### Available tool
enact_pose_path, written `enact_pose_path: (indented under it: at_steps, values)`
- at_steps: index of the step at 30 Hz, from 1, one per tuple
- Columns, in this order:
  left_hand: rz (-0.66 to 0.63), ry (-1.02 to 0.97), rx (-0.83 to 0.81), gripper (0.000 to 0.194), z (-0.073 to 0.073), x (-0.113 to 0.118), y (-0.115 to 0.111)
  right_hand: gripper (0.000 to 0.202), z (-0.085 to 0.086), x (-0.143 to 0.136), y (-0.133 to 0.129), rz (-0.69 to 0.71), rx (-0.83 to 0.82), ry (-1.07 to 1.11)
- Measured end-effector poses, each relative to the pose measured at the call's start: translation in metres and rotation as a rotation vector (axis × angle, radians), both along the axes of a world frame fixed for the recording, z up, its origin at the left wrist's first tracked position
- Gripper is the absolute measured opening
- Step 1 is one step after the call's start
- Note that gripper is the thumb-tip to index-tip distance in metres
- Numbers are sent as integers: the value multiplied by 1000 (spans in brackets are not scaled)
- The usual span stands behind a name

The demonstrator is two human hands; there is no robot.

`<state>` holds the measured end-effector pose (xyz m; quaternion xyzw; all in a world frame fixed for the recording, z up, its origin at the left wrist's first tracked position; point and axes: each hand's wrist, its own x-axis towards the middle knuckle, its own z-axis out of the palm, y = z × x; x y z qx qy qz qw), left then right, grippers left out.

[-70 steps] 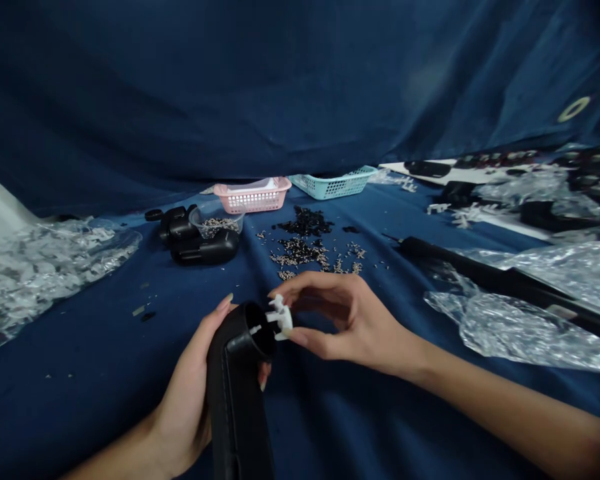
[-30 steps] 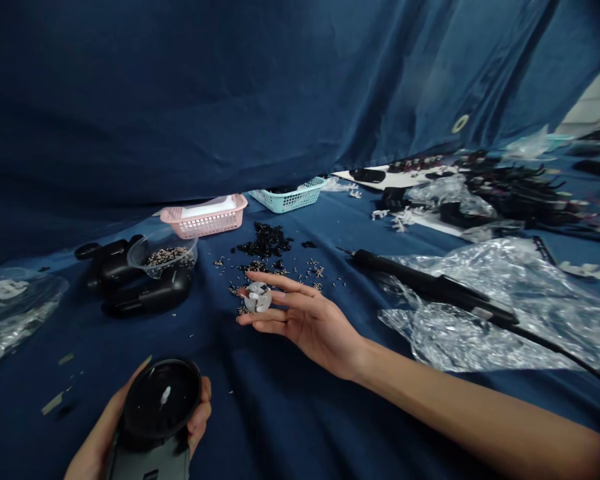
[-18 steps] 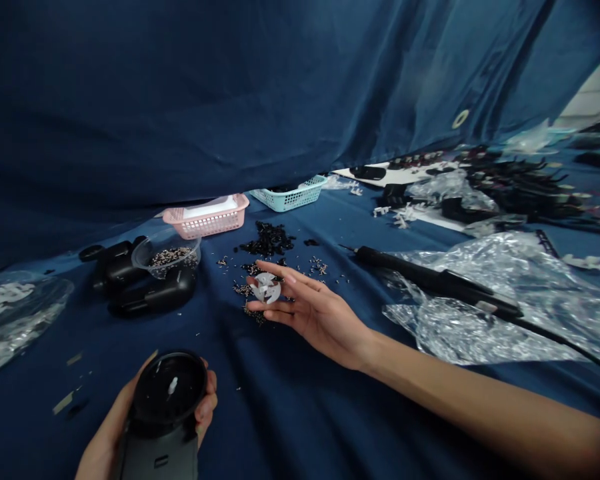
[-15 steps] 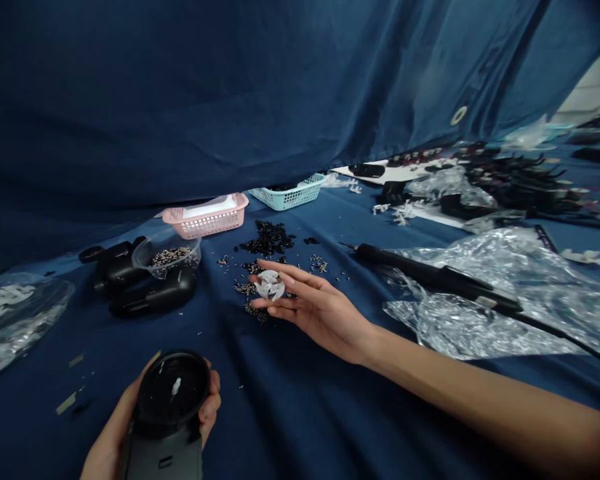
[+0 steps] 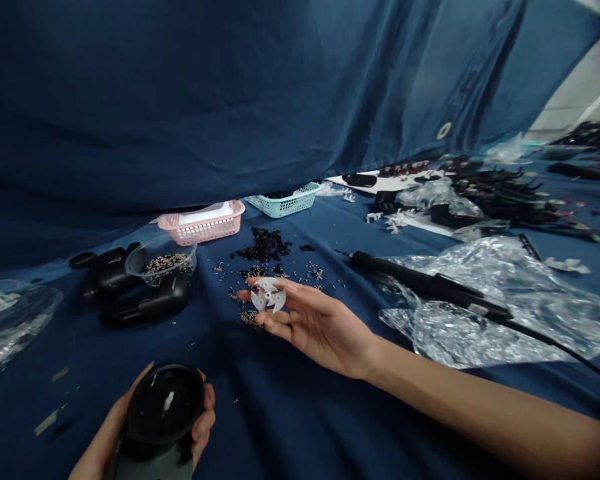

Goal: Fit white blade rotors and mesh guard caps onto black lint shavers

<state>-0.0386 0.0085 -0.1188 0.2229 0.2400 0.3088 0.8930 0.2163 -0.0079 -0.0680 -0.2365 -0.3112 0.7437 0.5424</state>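
My left hand (image 5: 203,427) is wrapped round a black plastic housing (image 5: 153,460) at the lower left. The housing has a round cup at its top with a small white post (image 5: 169,400) in the middle. My right hand (image 5: 320,320) holds a white slotted plastic disc (image 5: 269,295) at its fingertips, palm turned partly up, over the scattered small screws (image 5: 251,319). The disc's flat face with a small centre hub shows toward me. A gap of cloth separates the two hands.
Behind the right hand lies a pile of small black parts (image 5: 264,245). A clear bowl of screws (image 5: 163,260) stands among black housings (image 5: 153,303). Farther back are a pink basket (image 5: 200,230) and a blue basket (image 5: 293,203). A corded electric screwdriver (image 5: 420,277) rests on clear plastic bags (image 5: 555,320).
The white disc has turned in my right fingers, so its slotted face now shows more fully. The whole view has shifted slightly. My left hand still grips the housing.
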Motion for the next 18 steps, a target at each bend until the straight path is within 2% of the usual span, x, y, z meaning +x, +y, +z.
enact_pose_path:
  at_steps: [4,7,9,13,15,18]
  values:
    - [-60,44,77,40,3,0,4,28,1,0,-1,4,8,5]
    - [-102,92,108,55,2,-3,4,30,-1,-1,-2,23,29,23]
    - [-113,112,88,55,1,-8,3,35,-1,-1,-3,27,59,24]
    - [3,64,49,33,3,-15,-7,40,-3,-3,-6,-19,153,-56]
    - [52,58,71,33,10,-11,-15,37,-3,-6,-8,-42,209,-117]
    - [158,81,70,45,27,4,-29,31,-2,-11,-15,-69,310,-222]
